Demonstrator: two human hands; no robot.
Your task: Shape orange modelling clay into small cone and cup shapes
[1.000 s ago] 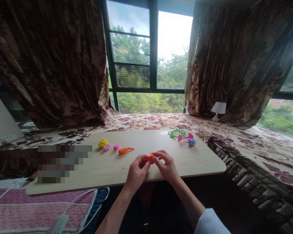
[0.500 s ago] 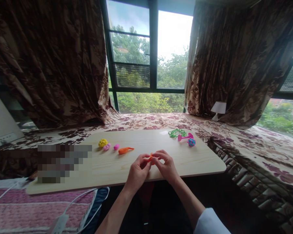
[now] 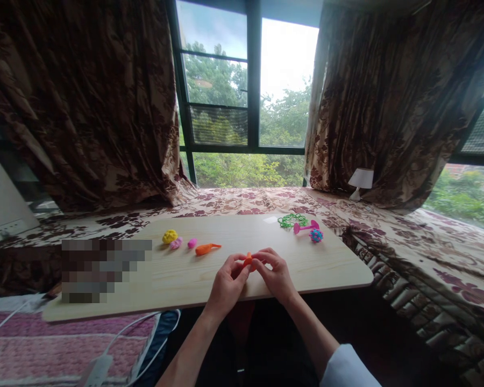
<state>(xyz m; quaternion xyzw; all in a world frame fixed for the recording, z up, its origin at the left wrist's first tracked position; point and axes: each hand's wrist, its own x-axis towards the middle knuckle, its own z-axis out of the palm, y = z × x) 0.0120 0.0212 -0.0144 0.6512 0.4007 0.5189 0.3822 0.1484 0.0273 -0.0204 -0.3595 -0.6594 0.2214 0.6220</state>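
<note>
The worktop (image 3: pixel 226 279) is pale wood grain, and on it lie a yellow lump (image 3: pixel 170 236), two pink bits (image 3: pixel 184 243), an orange piece (image 3: pixel 207 249) — and a green ring tangle (image 3: pixel 292 220). The curtains (image 3: pixel 92 102) are brown with a floral pattern — the bedspread (image 3: pixel 427 236) is cream with maroon flowers.

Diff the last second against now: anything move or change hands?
Barely. Both hands, left hand and right hand, still pinch the small orange piece between fingertips over the table's near edge; only the fingers shifted slightly. Nothing was picked up or released. The orange toy, yellow ball and green rings stayed put.
</note>
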